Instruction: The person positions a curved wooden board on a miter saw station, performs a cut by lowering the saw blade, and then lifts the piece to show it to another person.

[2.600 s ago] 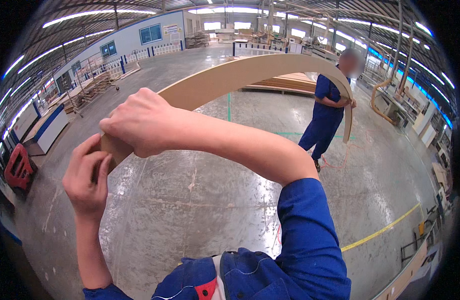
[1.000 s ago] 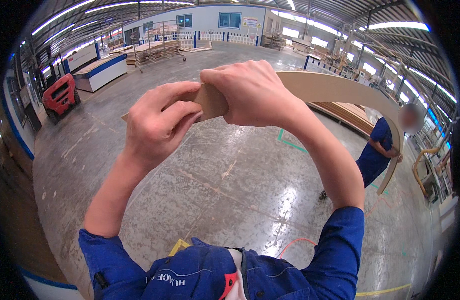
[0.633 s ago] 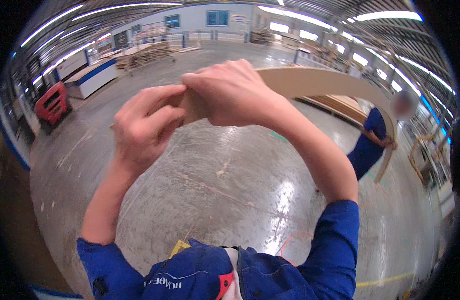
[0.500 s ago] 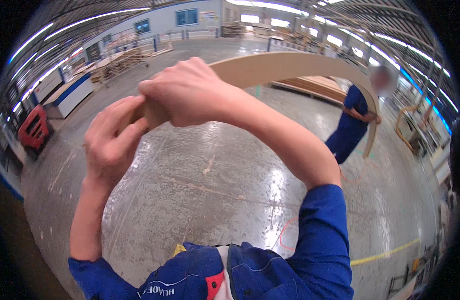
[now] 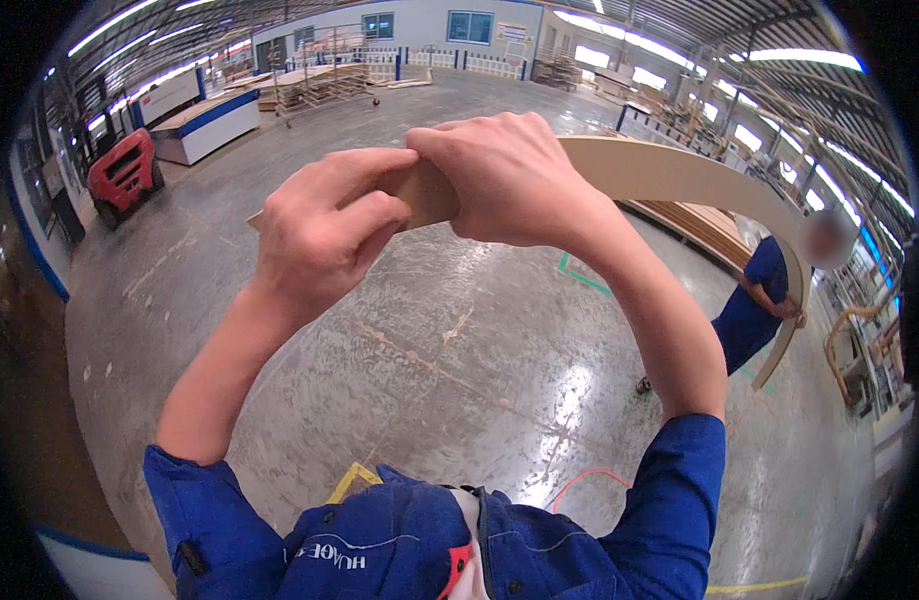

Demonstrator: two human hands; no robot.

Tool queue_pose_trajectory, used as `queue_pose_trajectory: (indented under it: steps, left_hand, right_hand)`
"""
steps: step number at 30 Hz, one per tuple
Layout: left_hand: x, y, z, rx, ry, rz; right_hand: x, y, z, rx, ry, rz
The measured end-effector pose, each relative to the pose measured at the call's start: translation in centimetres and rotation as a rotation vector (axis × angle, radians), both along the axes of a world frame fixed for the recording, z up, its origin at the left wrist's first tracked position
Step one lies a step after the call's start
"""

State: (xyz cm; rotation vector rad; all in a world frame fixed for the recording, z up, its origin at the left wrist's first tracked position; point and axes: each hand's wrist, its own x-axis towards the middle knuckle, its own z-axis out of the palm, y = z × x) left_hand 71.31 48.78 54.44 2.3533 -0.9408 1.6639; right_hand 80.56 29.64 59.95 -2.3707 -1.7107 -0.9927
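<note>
A long, flat tan wood board [image 5: 669, 172] stands on edge in front of me, its shape bowed across the picture. My left hand [image 5: 319, 225] is closed on it close to its left end, a short tip poking out beyond the hand. Beside it, my right hand [image 5: 509, 180] grips over the top edge, thumb side toward the left hand. The parts of the fingers behind the board are hidden. At the far right, a co-worker [image 5: 754, 305] in dark blue holds the board near its other end.
A stack of brown boards [image 5: 694, 230] lies beyond the strip. A red forklift-like machine [image 5: 124, 175] and a white-and-blue bench [image 5: 207, 128] stand at left. An orange-red hose [image 5: 591, 473] runs over the grey floor [image 5: 459, 390]. Machinery [image 5: 851, 365] lines the right side.
My view has turned left, so the surroundings sit farther right in the picture. Both hands, with the board, appear farther right. Both grips stay on the board, and the co-worker still holds the far end.
</note>
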Motion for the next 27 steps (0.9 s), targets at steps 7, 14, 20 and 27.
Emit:
queue_pose_trajectory:
  steps: [7, 14, 20, 27]
  left_hand:
    - [-0.5, -0.5, -0.1, -0.181, 0.112, 0.025]
    - [-0.5, -0.8, -0.2, -0.187, 0.119, 0.065]
    - [0.4, 0.2, -0.3, 0.103, -0.156, 0.074]
    - [-0.4, -0.3, -0.2, -0.306, 0.267, 0.133]
  right_hand:
    - [-0.4, 0.2, 0.2, -0.021, 0.005, -0.029]
    - [-0.3, 0.2, 0.3, -0.019, 0.013, -0.024]
    - [0.0, 0.3, 0.4, -0.037, 0.037, -0.032]
    - [0.2, 0.7, -0.2, -0.024, 0.025, -0.011]
